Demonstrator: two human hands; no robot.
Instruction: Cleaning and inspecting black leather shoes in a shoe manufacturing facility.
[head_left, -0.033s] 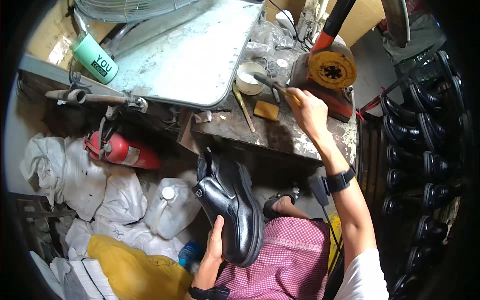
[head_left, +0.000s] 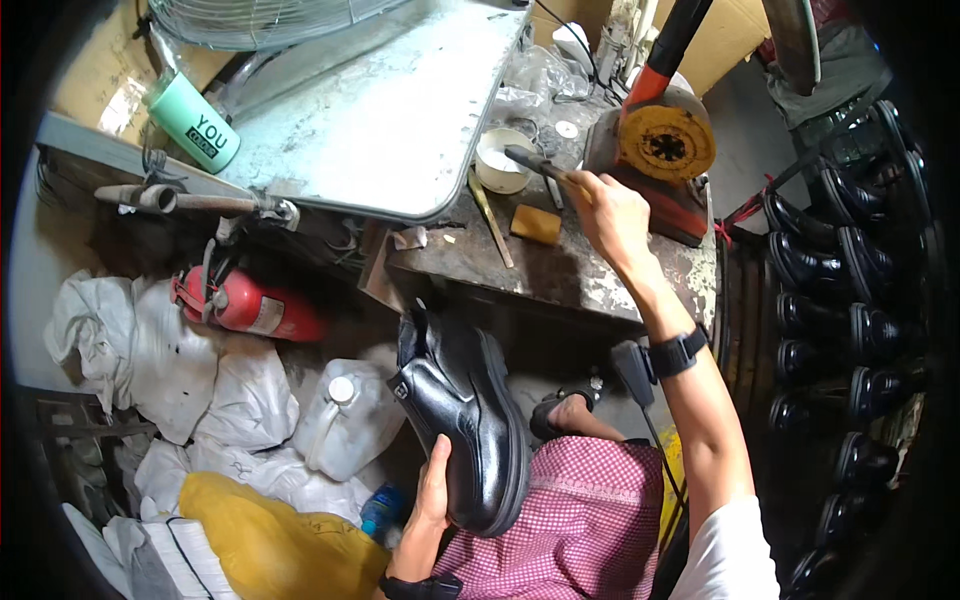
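Note:
A glossy black slip-on shoe (head_left: 462,440) is held up over my lap, its toe toward me and its sole to the right. My left hand (head_left: 428,492) grips it near the toe, the thumb lying on the upper. Over the workbench, my right hand (head_left: 612,222) closes around the handle of a brush (head_left: 532,160) with a dark head. The brush tip is over the mouth of a small cream cup (head_left: 503,178) with white stuff inside; whether it touches the contents I cannot tell. Near the cup lie a tan block (head_left: 536,225) and a thin yellowish stick (head_left: 490,217).
An orange machine with a round yellow disc (head_left: 667,145) stands right of my right hand. A pale tabletop (head_left: 370,120) is at the upper left, a red fire extinguisher (head_left: 250,302) below it. Racks of black shoes (head_left: 870,330) line the right. A plastic jug (head_left: 345,425) stands among sacks.
My right hand has shifted slightly left, taking the brush tip a little farther over the cup. My left hand still holds the shoe in much the same place.

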